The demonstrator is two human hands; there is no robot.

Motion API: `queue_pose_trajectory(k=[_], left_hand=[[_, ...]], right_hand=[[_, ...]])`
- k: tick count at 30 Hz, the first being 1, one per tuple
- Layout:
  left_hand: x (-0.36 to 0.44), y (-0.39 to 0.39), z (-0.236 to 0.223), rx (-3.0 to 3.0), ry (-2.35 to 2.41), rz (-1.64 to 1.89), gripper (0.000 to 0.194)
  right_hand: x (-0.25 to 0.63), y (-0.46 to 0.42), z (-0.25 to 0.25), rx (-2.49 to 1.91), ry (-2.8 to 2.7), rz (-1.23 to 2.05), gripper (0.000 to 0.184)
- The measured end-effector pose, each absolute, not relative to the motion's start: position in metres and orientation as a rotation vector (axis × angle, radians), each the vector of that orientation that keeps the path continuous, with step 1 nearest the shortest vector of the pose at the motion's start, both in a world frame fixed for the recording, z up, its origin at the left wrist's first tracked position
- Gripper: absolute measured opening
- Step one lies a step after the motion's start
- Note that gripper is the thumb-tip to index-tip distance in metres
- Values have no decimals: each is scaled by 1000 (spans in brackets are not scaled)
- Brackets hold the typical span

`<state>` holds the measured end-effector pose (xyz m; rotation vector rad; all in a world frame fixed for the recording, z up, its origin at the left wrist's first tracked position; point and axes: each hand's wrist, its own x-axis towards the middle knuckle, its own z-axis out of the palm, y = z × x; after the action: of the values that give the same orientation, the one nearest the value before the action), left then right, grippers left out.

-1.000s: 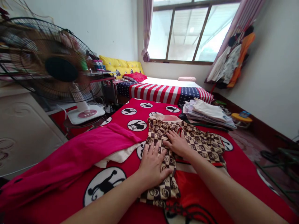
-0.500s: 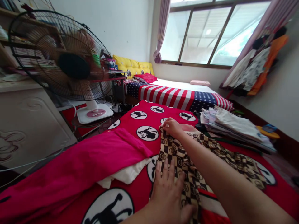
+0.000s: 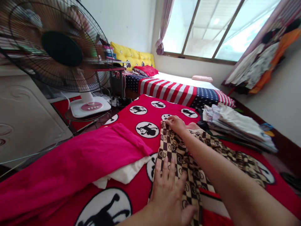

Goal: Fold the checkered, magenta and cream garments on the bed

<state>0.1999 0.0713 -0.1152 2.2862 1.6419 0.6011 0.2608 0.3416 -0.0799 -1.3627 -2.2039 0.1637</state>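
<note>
A brown and cream checked garment (image 3: 211, 150) lies spread on the red bedspread (image 3: 141, 106) with round monkey emblems. My left hand (image 3: 168, 194) rests flat on the garment's near part, fingers stretched out and slightly apart. My right hand (image 3: 176, 124) reaches across to the garment's far left corner, with its fingers curled on the fabric's edge. A pink lining shows just beyond that hand.
A bright pink garment (image 3: 70, 166) over a white cloth (image 3: 127, 172) lies to the left. A running standing fan (image 3: 63, 53) is at the left. Folded clothes (image 3: 235, 124) are stacked at the right. A striped bed (image 3: 178, 91) stands behind, hanging clothes (image 3: 263, 59) by the window.
My right hand has gone from the garment's middle out to its far corner and stayed there. My left hand slid nearer along the fabric. The view has tilted slightly.
</note>
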Motion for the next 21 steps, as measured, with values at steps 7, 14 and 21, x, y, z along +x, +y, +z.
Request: queue_pose_trajectory(k=[7, 14, 21], left_hand=[[205, 71, -113, 2330, 1732, 637, 76], [203, 71, -113, 2411, 1753, 672, 71], [201, 69, -112, 2590, 1547, 770, 46]], right_hand=[[325, 246, -78, -1125, -2465, -60, 41], [413, 202, -67, -1232, -2296, 137, 42], [542, 102, -63, -1901, -1923, 182, 36]])
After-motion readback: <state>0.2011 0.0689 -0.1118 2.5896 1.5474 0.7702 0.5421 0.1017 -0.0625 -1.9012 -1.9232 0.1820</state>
